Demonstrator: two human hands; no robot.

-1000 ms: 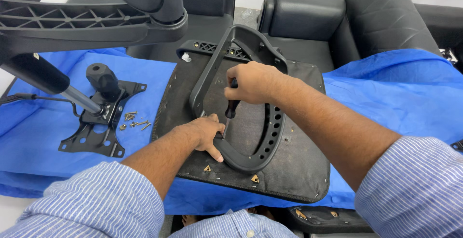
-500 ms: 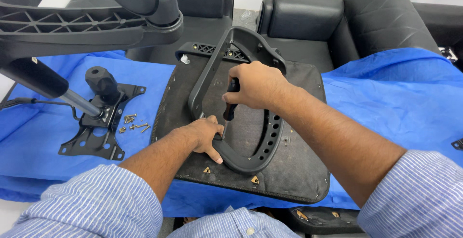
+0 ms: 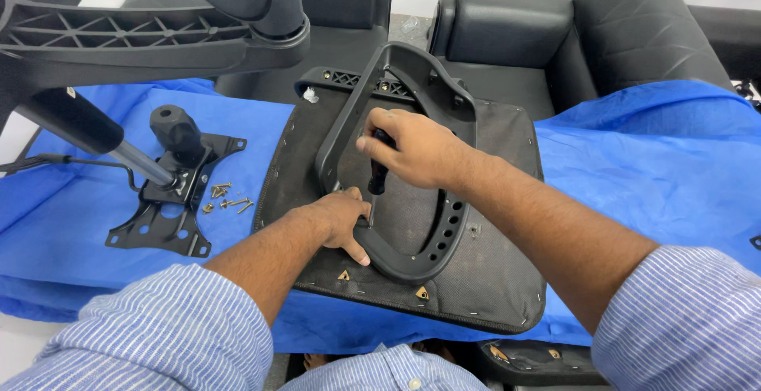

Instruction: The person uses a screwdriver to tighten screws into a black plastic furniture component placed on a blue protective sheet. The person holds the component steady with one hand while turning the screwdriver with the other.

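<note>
Blue cloth (image 3: 618, 169) underlies seat base (image 3: 491, 280), black sofas (image 3: 555, 34) behind.

The right hand (image 3: 416, 147) grips a screwdriver (image 3: 377, 171) upright; the left hand (image 3: 337, 221) steadies the armrest (image 3: 396, 114).

Screwdriver (image 3: 377, 175) tip hidden behind left hand (image 3: 339, 221); handle mostly wrapped by right hand (image 3: 416, 149); loose screws (image 3: 226, 198) too small to count.

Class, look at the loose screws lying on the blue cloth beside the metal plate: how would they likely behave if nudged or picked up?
The screws are small and round-shanked, so they would probably roll or scatter. The soft blue cloth may slow them. They look tiny, so likely fiddly to pinch.
</note>
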